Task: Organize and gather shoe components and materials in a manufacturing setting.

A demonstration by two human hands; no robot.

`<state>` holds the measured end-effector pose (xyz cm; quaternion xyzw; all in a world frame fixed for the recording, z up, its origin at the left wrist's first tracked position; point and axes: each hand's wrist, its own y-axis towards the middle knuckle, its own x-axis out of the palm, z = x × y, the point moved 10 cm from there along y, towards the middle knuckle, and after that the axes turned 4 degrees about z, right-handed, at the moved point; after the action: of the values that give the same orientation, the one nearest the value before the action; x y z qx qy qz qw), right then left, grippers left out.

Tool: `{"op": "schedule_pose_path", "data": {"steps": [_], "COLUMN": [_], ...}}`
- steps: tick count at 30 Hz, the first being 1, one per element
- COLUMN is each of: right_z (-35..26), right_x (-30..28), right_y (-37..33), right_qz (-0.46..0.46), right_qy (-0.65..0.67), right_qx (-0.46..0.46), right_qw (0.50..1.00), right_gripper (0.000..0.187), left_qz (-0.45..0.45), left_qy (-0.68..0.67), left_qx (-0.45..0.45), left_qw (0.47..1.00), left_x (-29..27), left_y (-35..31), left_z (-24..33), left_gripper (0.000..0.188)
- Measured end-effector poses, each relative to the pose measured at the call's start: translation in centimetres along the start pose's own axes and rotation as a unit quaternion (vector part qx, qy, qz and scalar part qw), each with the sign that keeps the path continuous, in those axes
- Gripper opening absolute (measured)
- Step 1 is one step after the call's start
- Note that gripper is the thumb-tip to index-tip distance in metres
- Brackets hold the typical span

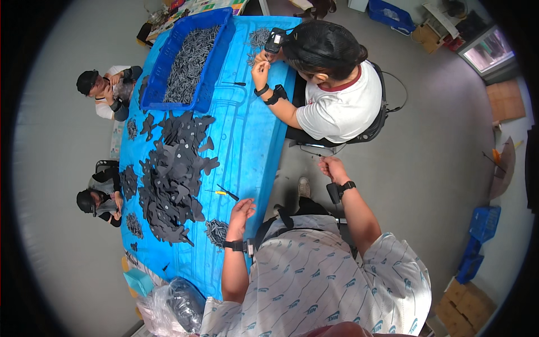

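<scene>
My left hand (pixel 241 212) hovers at the near right edge of the blue-covered table (pixel 247 146), its fingers loosely bent and slightly apart, with nothing visible in them. Off the table to the right, my right hand (pixel 333 169) is raised with fingertips pinched together; a tiny dark bit shows at the tips, too small to name. Beside my left wrist lies a small pile of grey pieces (pixel 217 232). A dark-handled tool (pixel 227 191) and a yellow-handled tool (pixel 217 192) lie just beyond my left hand. A large heap of flat black cut pieces (pixel 171 180) spreads farther left.
A blue crate (pixel 147 95) full of grey pieces (pixel 193 64) stands at the table's far end. A seated co-worker (pixel 342 101) works at the far right side; two more people (pixel 101 90) sit along the left. Clear plastic bags (pixel 174 306) lie at the near left corner.
</scene>
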<state>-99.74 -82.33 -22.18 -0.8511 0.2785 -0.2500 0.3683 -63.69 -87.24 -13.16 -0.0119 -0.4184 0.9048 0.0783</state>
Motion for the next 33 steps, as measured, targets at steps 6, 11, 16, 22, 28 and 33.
{"op": "schedule_pose_path", "data": {"steps": [6, 11, 16, 22, 28, 33], "right_z": [1.1, 2.7, 4.0, 5.2, 9.0, 16.6], "right_x": [-1.2, -0.5, 2.3, 5.0, 2.2, -4.6], "right_y": [-2.1, -3.2, -4.9, -7.6, -8.9, -10.6], "right_qz": [0.04, 0.058, 0.058, 0.04, 0.058, 0.081], "right_qy": [-0.004, -0.04, -0.081, -0.217, -0.355, -0.623], "right_qx": [-0.008, -0.006, -0.015, -0.06, -0.115, -0.059], "right_qw": [0.999, 0.998, 0.995, 0.974, 0.926, 0.776], "right_gripper": [0.012, 0.013, 0.014, 0.012, 0.016, 0.026], "left_qz": [0.018, 0.055, 0.054, 0.061, 0.061, 0.109], "left_qy": [0.032, -0.003, -0.065, -0.107, -0.102, 0.07], "left_qx": [0.006, -0.008, 0.003, 0.013, -0.001, 0.045], "left_qw": [0.999, 0.998, 0.996, 0.992, 0.993, 0.991], "left_x": [-5.5, -10.3, -14.2, -17.5, -19.7, -24.8], "left_y": [-0.5, -1.6, -3.0, -4.0, -5.0, -4.2], "left_z": [-2.3, -4.8, -7.9, -11.2, -13.0, -16.6], "left_gripper": [0.02, 0.018, 0.018, 0.016, 0.016, 0.015]}}
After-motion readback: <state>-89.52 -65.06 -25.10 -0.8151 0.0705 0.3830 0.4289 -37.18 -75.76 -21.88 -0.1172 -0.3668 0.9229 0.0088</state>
